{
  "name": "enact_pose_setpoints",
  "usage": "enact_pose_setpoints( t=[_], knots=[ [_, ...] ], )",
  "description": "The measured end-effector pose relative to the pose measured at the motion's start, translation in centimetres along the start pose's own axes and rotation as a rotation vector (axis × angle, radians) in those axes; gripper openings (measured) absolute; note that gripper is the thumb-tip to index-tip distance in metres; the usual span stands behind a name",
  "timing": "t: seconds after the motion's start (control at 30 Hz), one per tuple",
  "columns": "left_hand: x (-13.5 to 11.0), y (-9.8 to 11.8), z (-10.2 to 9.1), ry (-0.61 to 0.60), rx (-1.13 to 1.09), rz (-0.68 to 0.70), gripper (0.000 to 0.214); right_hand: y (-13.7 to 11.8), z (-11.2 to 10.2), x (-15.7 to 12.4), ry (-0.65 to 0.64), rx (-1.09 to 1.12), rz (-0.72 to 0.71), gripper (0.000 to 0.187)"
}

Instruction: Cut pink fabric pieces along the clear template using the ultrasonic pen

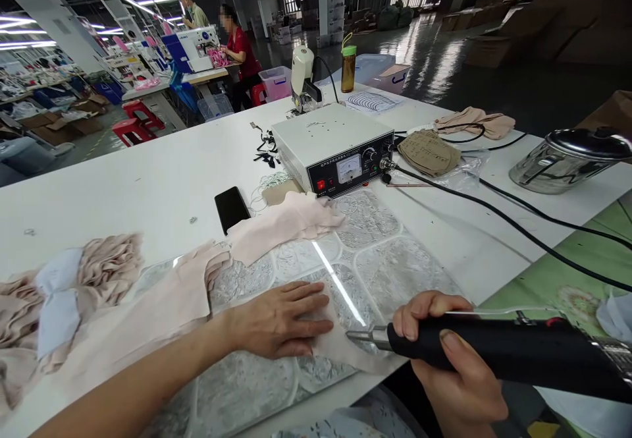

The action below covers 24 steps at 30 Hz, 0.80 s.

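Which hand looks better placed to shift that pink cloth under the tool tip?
Probably the left hand: it lies flat on the pink cloth, while the right hand is closed around the black tool.

One handheld tool, one phone, one bottle.

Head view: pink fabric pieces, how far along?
Seemingly done: the ruffled pink pile at the left. In hand: the left hand presses one pink piece flat on the glass plate; the right hand has the black tool in its grip, tip on that piece. Possibly left: the loose pink fabric near the control box. Which stack is finished cannot be told.
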<state>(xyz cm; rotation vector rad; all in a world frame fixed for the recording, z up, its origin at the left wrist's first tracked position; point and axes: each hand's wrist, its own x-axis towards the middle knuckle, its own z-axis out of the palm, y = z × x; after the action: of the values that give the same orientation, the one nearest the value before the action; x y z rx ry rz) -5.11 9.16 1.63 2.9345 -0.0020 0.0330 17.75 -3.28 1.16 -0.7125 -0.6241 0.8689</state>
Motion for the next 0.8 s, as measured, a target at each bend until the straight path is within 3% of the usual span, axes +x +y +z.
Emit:
enact_pose_setpoints(
  t=[0.8],
  knots=[
    [0.1, 1.1, 0.3, -0.008, -0.024, -0.082, 0.052, 0.7, 0.9, 0.2, -0.069, -0.07, -0.067, 0.006]
  ],
)
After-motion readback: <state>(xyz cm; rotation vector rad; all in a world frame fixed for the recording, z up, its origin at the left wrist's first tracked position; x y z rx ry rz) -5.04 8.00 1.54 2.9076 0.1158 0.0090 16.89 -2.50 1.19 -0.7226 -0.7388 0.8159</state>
